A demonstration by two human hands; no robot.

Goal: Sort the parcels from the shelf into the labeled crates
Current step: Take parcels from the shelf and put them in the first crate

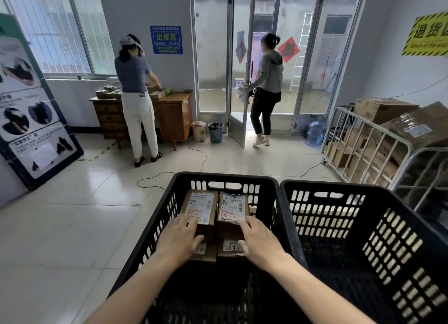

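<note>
Two black slatted crates stand side by side below me. The left crate (155, 226) holds several small cardboard parcels with white shipping labels. My left hand (179, 236) lies flat on the near end of the left top parcel (201, 206), fingers spread. My right hand (258, 242) rests the same way on the right top parcel (234, 208). More labelled parcels show beneath my hands. Neither hand is closed around a parcel. The right crate (363, 226) looks empty, though its floor is dark.
A metal cage trolley (358, 154) full of cardboard boxes stands at the right. One person works at a wooden desk (174, 112) with parcels at the back left; another stands at the open glass door (238, 81). Cables run across the tiled floor. A poster board (31, 110) leans at the left.
</note>
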